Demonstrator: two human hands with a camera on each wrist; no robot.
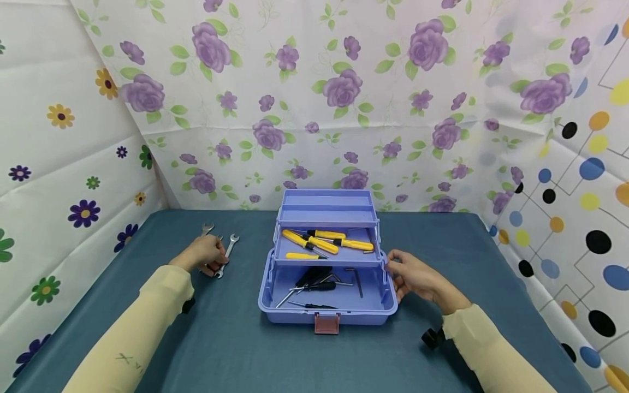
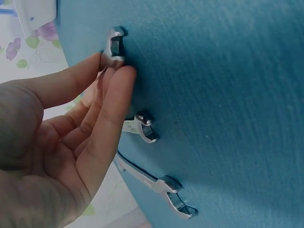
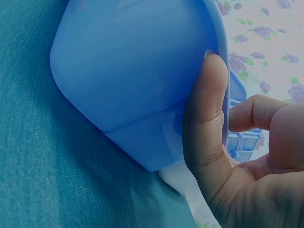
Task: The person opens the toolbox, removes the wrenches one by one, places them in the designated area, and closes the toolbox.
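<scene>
My left hand [image 1: 210, 254] pinches a silver open-end wrench [image 1: 232, 245] between thumb and fingertips, left of the toolbox. In the left wrist view, one end of this wrench [image 2: 114, 45] sticks out past the fingertips. Two more wrenches lie beside it on the cloth, a small one [image 2: 142, 127] and a larger one [image 2: 164, 187], partly hidden behind the hand. With my right hand [image 1: 415, 275] I hold the right side of the open blue toolbox [image 1: 326, 316]; thumb and fingers straddle its rim in the right wrist view.
Several yellow-handled screwdrivers [image 1: 321, 245] lie in the toolbox's raised tray. Below them, the base holds black-handled screwdrivers [image 1: 314, 275] and hex keys [image 1: 357, 284]. A reddish latch [image 1: 326, 324] hangs at the front. Patterned curtains [image 1: 314, 109] stand behind and beside the blue-green tabletop [image 1: 295, 360].
</scene>
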